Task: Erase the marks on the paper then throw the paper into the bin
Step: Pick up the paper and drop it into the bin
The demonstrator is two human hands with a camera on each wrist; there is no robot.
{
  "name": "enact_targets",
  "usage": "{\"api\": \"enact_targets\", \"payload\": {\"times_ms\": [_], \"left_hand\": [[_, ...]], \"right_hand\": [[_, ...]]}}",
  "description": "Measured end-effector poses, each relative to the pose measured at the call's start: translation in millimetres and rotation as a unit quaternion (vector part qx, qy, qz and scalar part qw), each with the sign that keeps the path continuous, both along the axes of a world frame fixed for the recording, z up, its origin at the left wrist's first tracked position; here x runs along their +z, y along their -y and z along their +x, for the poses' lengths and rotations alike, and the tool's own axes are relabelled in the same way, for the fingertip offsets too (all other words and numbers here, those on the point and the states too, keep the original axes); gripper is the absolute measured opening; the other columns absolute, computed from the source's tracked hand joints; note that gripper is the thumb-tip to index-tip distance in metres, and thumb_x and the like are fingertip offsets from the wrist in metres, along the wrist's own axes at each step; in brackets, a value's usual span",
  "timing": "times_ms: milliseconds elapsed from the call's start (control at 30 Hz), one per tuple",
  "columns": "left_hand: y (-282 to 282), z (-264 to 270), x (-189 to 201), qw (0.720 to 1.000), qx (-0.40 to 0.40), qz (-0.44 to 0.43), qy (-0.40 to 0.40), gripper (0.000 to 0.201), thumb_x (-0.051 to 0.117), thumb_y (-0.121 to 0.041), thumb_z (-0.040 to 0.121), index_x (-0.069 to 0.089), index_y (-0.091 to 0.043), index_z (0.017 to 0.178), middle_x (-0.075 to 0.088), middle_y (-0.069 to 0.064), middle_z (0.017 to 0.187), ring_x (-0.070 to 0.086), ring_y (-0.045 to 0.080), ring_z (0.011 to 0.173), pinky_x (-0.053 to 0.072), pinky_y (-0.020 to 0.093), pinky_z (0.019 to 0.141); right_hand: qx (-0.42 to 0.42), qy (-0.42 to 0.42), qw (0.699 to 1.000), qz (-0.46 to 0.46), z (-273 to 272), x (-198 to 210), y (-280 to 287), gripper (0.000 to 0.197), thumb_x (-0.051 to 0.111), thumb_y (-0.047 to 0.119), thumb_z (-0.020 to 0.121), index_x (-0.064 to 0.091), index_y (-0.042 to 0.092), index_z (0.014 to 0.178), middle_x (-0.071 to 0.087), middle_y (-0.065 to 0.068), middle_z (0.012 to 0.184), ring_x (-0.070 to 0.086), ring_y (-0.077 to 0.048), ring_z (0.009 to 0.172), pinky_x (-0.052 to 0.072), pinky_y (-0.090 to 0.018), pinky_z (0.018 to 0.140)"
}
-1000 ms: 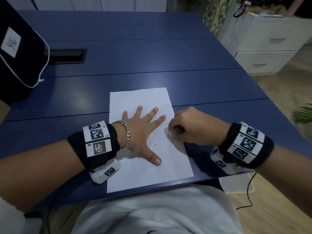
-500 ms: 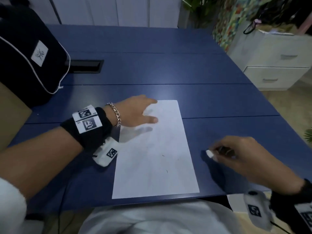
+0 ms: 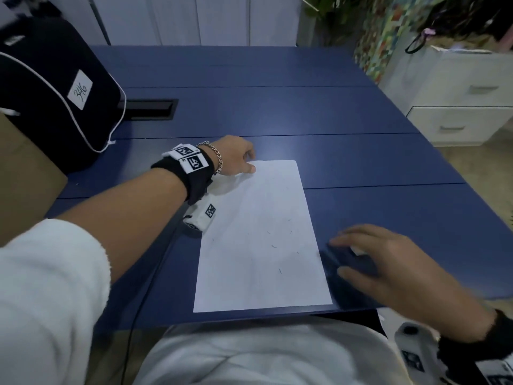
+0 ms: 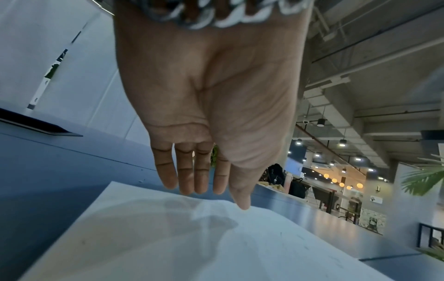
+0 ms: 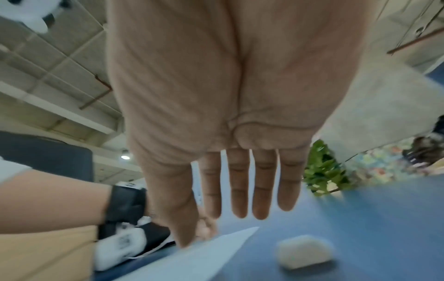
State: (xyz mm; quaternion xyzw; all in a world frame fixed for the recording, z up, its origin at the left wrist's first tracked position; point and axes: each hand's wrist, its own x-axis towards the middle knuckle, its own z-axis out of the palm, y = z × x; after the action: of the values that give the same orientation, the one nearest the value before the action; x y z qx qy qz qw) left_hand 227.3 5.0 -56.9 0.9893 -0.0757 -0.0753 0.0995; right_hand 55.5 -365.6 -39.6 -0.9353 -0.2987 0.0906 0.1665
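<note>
A white sheet of paper (image 3: 261, 237) with a few faint pencil marks lies flat near the front edge of the blue table (image 3: 361, 162). My left hand (image 3: 248, 162) is at the sheet's far left corner. In the left wrist view its fingers (image 4: 187, 176) hang straight past the paper's (image 4: 192, 237) far edge and the thumb tip touches the sheet. My right hand (image 3: 341, 257) hovers with straight fingers to the right of the paper, just above a small white eraser (image 3: 358, 250) on the table. The right wrist view shows the eraser (image 5: 305, 251) lying free below the fingers (image 5: 238, 190).
A black bag (image 3: 55, 93) and a cardboard box (image 3: 25, 173) stand at the table's left. A dark cable slot (image 3: 147, 108) sits beyond the left hand. White drawers (image 3: 458, 107) are off the table's right side. No bin is in view.
My right hand moved off the paper to the right, let go of the eraser and opened. My left hand lifted from the sheet's middle and went to its far left corner.
</note>
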Motion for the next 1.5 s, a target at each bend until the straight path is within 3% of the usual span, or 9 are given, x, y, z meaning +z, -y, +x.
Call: {"api": "enact_targets", "payload": {"times_ms": [100, 267, 467, 600, 733, 867, 1167, 1367, 1500], "left_hand": [[4, 2, -5, 1.000, 0.011, 0.006, -0.005, 0.037, 0.072, -0.040, 0.095, 0.063, -0.017, 0.123, 0.056, -0.001, 0.111, 0.056, 0.024, 0.104, 0.047, 0.035, 0.091], [5, 4, -2, 0.999, 0.044, 0.018, -0.023, 0.041, 0.068, -0.038, 0.097, 0.061, -0.016, 0.131, 0.056, 0.007, 0.127, 0.059, 0.030, 0.116, 0.050, 0.041, 0.101], [4, -3, 15, 0.996, 0.083, -0.018, -0.040, 0.033, 0.049, -0.007, 0.100, 0.069, -0.017, 0.125, 0.065, 0.004, 0.126, 0.059, 0.028, 0.122, 0.043, 0.026, 0.086], [-3, -12, 22, 0.992, 0.097, -0.010, -0.080, 0.028, 0.053, -0.029, 0.107, 0.067, -0.017, 0.128, 0.063, 0.004, 0.136, 0.057, 0.026, 0.127, 0.042, 0.032, 0.104], [-19, -20, 23, 0.987, 0.112, -0.016, -0.118, 0.043, 0.050, -0.062, 0.103, 0.065, -0.021, 0.100, 0.063, -0.006, 0.099, 0.057, 0.022, 0.101, 0.043, 0.041, 0.107], [-35, -34, 22, 0.983, 0.109, -0.076, -0.129, 0.035, 0.064, -0.050, 0.100, 0.065, -0.020, 0.081, 0.067, -0.003, 0.087, 0.061, 0.021, 0.086, 0.050, 0.044, 0.099], [-67, -100, 8, 0.961, 0.137, -0.208, -0.118, 0.022, 0.083, -0.024, 0.090, 0.072, -0.013, 0.106, 0.079, 0.005, 0.103, 0.075, 0.028, 0.095, 0.058, 0.042, 0.089], [-84, -160, 4, 0.887, 0.184, -0.370, -0.207, 0.054, 0.081, -0.016, 0.074, 0.061, 0.003, 0.121, 0.075, 0.024, 0.116, 0.073, 0.045, 0.106, 0.059, 0.052, 0.090], [-80, -195, 3, 0.867, 0.193, -0.401, -0.222, 0.056, 0.077, -0.008, 0.078, 0.059, -0.004, 0.131, 0.077, 0.015, 0.118, 0.074, 0.038, 0.108, 0.061, 0.045, 0.087]], "right_hand": [[0.084, -0.042, 0.995, 0.035, -39, -4, -28, 0.042, 0.059, 0.059, 0.093, 0.065, 0.045, 0.132, 0.052, 0.040, 0.130, 0.044, 0.022, 0.125, 0.027, 0.005, 0.103], [0.157, -0.008, 0.988, -0.005, -59, -37, -44, 0.047, 0.069, 0.041, 0.089, 0.060, 0.044, 0.135, 0.057, 0.030, 0.132, 0.054, 0.006, 0.119, 0.050, -0.011, 0.097], [0.156, 0.045, 0.987, 0.007, -62, -48, -43, 0.045, 0.078, 0.034, 0.082, 0.067, 0.043, 0.125, 0.064, 0.029, 0.124, 0.058, 0.004, 0.109, 0.054, -0.014, 0.087], [0.145, 0.069, 0.987, 0.012, -63, -53, -38, 0.047, 0.080, 0.028, 0.080, 0.063, 0.045, 0.120, 0.062, 0.031, 0.120, 0.058, 0.003, 0.105, 0.054, -0.016, 0.081], [0.132, 0.089, 0.987, 0.021, -62, -62, -29, 0.053, 0.080, 0.022, 0.078, 0.059, 0.046, 0.122, 0.058, 0.030, 0.117, 0.059, -0.004, 0.102, 0.056, -0.023, 0.080], [0.114, 0.124, 0.985, 0.042, -60, -71, -22, 0.060, 0.085, 0.023, 0.074, 0.061, 0.044, 0.126, 0.060, 0.025, 0.116, 0.063, -0.008, 0.102, 0.057, -0.027, 0.082], [0.078, 0.188, 0.972, 0.117, -64, -80, -16, 0.016, 0.068, 0.032, 0.098, 0.076, 0.036, 0.112, 0.065, 0.012, 0.106, 0.061, -0.016, 0.097, 0.045, -0.036, 0.088], [0.011, 0.150, 0.979, 0.134, -70, -69, -3, 0.023, 0.069, 0.030, 0.094, 0.081, 0.037, 0.112, 0.050, 0.019, 0.086, 0.043, -0.002, 0.078, 0.033, -0.027, 0.071], [-0.083, -0.014, 0.972, 0.222, -81, -54, 9, 0.032, 0.073, 0.014, 0.097, 0.079, 0.038, 0.116, 0.069, 0.021, 0.084, 0.065, -0.003, 0.073, 0.044, -0.009, 0.061]]}}
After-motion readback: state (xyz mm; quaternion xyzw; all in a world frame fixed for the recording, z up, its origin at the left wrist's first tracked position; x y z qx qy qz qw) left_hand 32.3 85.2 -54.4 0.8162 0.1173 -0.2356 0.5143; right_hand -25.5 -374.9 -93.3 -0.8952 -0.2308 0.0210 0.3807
